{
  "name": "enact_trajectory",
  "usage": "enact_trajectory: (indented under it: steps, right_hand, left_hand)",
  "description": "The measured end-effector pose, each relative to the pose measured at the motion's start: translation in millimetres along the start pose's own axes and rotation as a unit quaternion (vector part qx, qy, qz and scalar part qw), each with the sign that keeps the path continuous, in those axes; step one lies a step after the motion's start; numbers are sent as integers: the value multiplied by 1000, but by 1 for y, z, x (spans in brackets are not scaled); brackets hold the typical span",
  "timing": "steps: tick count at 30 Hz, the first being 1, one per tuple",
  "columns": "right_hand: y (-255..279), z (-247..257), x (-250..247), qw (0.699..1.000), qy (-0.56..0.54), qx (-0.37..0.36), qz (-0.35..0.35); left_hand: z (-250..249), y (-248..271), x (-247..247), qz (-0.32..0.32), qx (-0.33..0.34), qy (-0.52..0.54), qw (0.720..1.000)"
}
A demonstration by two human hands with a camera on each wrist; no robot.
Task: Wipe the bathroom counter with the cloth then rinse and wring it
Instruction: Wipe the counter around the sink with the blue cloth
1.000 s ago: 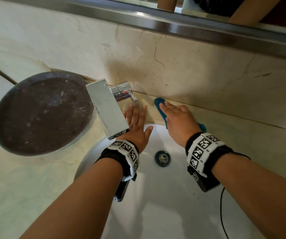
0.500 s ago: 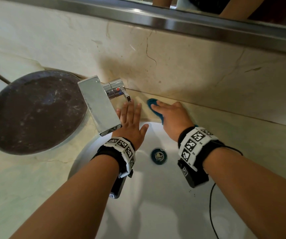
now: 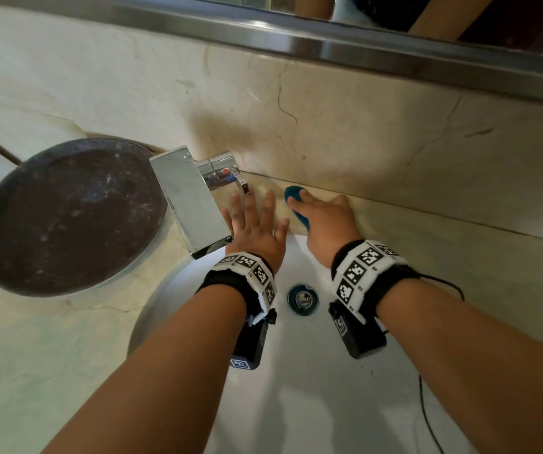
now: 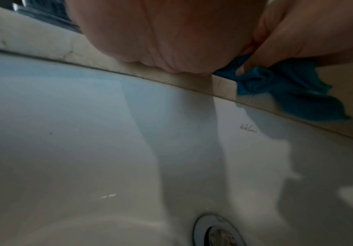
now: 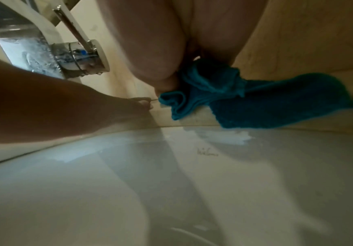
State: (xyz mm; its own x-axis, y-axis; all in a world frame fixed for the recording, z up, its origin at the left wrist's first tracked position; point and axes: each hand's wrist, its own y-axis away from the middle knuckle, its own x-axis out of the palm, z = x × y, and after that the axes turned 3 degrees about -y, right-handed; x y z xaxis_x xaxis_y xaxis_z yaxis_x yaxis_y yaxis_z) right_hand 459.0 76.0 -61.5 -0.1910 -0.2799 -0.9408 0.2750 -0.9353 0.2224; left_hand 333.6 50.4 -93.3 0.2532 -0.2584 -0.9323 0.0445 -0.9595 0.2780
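Note:
A blue cloth (image 3: pixel 293 193) (image 5: pixel 276 101) (image 4: pixel 293 89) lies on the narrow marble counter (image 3: pixel 443 244) strip behind the white sink (image 3: pixel 312 388), against the back wall. My right hand (image 3: pixel 322 217) lies flat on it with straight fingers, pressing it down; most of the cloth is hidden under the palm. My left hand (image 3: pixel 253 224) rests flat and spread on the counter edge, between the chrome faucet (image 3: pixel 191 201) and the cloth, holding nothing. In the left wrist view the palm (image 4: pixel 161 33) sits on the sink rim.
The faucet's lever handle (image 3: pixel 242 183) ends just above my left fingertips. A dark round basin (image 3: pixel 63 217) stands on the counter at left. The drain (image 3: pixel 302 298) lies between my wrists. A steel mirror ledge (image 3: pixel 329 37) runs above the marble backsplash.
My right hand has slid the cloth leftward along the back strip, closer to the faucet handle. The left hand has stayed flat beside the faucet.

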Motion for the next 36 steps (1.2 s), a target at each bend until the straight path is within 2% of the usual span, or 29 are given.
enact_trajectory:
  steps: [3,8,11,17,20,25,28,30,34,36]
  right_hand:
    - [2,-7,3,1000,7,-9,-9]
    - [21,-47,3,996,14,85,-33]
    - [20,-45,-1,993,0,117,-24]
    - [-3,1,4,988,-131,42,-75]
    - [-16,24,0,991,-116,23,-56]
    - [-29,49,9,992,-73,-91,-39]
    - [-20,41,25,986,-146,-76,-15]
    - [-10,26,30,979,-195,-47,-32]
    - [7,-3,24,976,-212,-24,-39]
    - [12,-17,21,971,-230,12,-54]
  left_hand:
    - [1,0,-1,10,2,-6,1000]
    - [1,0,-4,11,7,-5,1000]
    - [4,6,-4,21,24,-15,999]
    - [22,36,-9,43,68,-35,996]
    - [42,41,-13,42,74,-22,996]
    - [55,44,-13,17,67,5,998]
    - [52,48,-14,-15,59,36,998]
    - [50,50,-14,-16,58,28,998]
    - [43,48,-16,-16,70,4,997]
    - [35,46,-18,-23,86,-1,996]
